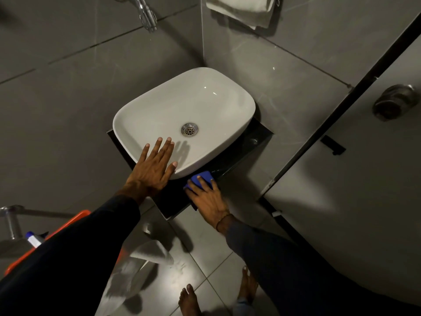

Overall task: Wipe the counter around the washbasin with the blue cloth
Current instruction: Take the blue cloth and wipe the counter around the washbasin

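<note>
Presently the right hand [208,199] is pressing the blue cloth [203,178] flat, fingers spread, onto the dark bench [248,144] at its front edge, just beside the washbasin [182,103]. The left hand [155,166] is resting flat on the basin rim, grasping nothing. Advisable: keeping even pressure and tracing closely round the basin's foot.

Dim, grey scene, no strong colour. Basin [182,110] is brightest surface, with small glare spots on inner wall at 1 o'clock. Left hand [152,169] throws soft finger shadow toward 3 o'clock, so light comes from about 10 o'clock. Black counter [257,135] nearly lost in dark, faint sheen only. Wide-angle bend at edges curves wall joints. Tap [145,12] at 11 o'clock and knob [396,101] at 2 o'clock are blurred.
</note>
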Available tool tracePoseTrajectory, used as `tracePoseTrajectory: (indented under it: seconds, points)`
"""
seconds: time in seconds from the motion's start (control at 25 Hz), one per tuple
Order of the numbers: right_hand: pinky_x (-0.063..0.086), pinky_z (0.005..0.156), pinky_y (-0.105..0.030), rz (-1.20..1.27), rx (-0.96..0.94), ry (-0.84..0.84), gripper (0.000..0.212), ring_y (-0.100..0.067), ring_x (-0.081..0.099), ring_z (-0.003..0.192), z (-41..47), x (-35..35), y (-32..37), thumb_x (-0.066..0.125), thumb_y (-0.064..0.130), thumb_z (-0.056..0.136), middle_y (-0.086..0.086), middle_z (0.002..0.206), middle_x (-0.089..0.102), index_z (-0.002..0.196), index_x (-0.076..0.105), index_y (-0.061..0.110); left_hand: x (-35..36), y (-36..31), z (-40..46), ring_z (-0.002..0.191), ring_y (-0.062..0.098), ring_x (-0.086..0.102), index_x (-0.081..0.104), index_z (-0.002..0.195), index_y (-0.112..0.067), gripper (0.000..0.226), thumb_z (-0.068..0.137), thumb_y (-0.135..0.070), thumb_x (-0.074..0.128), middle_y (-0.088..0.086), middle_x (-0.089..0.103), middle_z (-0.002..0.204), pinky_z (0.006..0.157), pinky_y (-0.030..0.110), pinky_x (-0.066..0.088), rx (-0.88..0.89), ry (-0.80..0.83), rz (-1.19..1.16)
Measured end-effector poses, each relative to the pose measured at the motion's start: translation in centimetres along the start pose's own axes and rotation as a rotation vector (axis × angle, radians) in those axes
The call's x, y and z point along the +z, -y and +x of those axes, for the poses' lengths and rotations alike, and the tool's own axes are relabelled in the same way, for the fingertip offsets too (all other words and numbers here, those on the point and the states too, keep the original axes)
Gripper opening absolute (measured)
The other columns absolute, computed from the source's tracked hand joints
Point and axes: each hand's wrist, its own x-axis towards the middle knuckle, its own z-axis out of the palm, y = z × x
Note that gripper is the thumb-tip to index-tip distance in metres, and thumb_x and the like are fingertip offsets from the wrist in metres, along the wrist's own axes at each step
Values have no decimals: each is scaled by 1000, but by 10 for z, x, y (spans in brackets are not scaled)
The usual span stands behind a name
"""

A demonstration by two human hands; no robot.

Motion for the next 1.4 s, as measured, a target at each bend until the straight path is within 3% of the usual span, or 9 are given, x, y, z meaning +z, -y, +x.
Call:
tracePoseTrajectory:
  seconds: [0.2, 0.32, 0.48, 0.6, 0.68, 0.84, 1.08, 1.28, 1.4]
  points:
    - [18, 118, -63, -26, 154, 39, 71, -32, 5, 156, 11, -16, -80, 47, 20, 99, 2, 168, 9, 159, 10, 26, 2, -13, 9, 158, 20, -5, 3, 162, -15, 74, 98, -52, -2, 0, 0, 171, 129, 49, 4, -50, -4, -19]
    - [21, 118, -62, 33, 290, 21, 74, -35, 9, 155, 6, -19, -113, 49, 18, 98, 1, 168, 11, 160, 9, 22, 4, -14, 9, 158, 20, -7, 1, 161, -16, 72, 99, -53, 0, 0, -2, 171, 129, 49, 3, -63, 5, -22]
    - [15, 119, -64, -12, 124, 29, 76, -41, 7, 154, -1, -4, -81, 51, 19, 96, -2, 169, 10, 159, 9, 21, 2, -27, 19, 158, 19, -9, 0, 161, -16, 70, 101, -52, 4, 0, -3, 171, 129, 48, 2, -72, 24, -70]
    - [9, 124, -59, -54, 2, 6, 72, -34, 2, 156, -1, -2, -98, 48, 17, 99, 3, 169, 6, 160, 11, 25, -2, -59, 39, 158, 22, -4, 6, 161, -12, 70, 102, -49, 9, 3, 1, 171, 129, 49, 6, -28, -7, -82]
    - [9, 124, -58, -49, 43, 13, 68, -33, 2, 156, 5, -10, -127, 46, 17, 99, 3, 169, 9, 159, 15, 24, -6, -84, 53, 159, 24, 3, 10, 161, -10, 70, 101, -47, 9, 5, 5, 170, 128, 50, 12, 28, -39, -75]
    - [16, 122, -60, 27, 213, -10, 81, -37, 8, 155, 17, -27, -165, 61, 15, 91, 0, 167, 15, 159, 17, 21, -7, -112, 81, 159, 25, 5, 7, 161, -11, 67, 103, -45, 12, 5, 6, 171, 127, 50, 16, 74, -62, -62]
    - [10, 125, -56, 4, 55, -5, 69, -32, 5, 156, 10, -17, -187, 49, 14, 97, 1, 168, 15, 159, 18, 22, -1, -116, 108, 159, 21, -3, 0, 161, -15, 72, 100, -53, 6, 1, -1, 171, 128, 50, 11, 46, -55, -115]
    - [15, 125, -53, 52, 264, -24, 76, -31, 9, 156, 34, -40, -257, 50, 12, 96, 6, 169, 10, 160, 12, 27, 7, -111, 112, 158, 18, -6, -1, 161, -18, 71, 100, -55, 4, -1, -3, 171, 129, 49, 11, 36, -56, -139]
    - [16, 123, -57, 82, 314, -25, 79, -36, 8, 155, 35, -30, -235, 52, 16, 95, 3, 169, 9, 160, 10, 24, 8, -110, 116, 158, 19, -6, 0, 162, -20, 71, 100, -54, 5, 0, -5, 171, 128, 50, 11, 44, -40, -151]
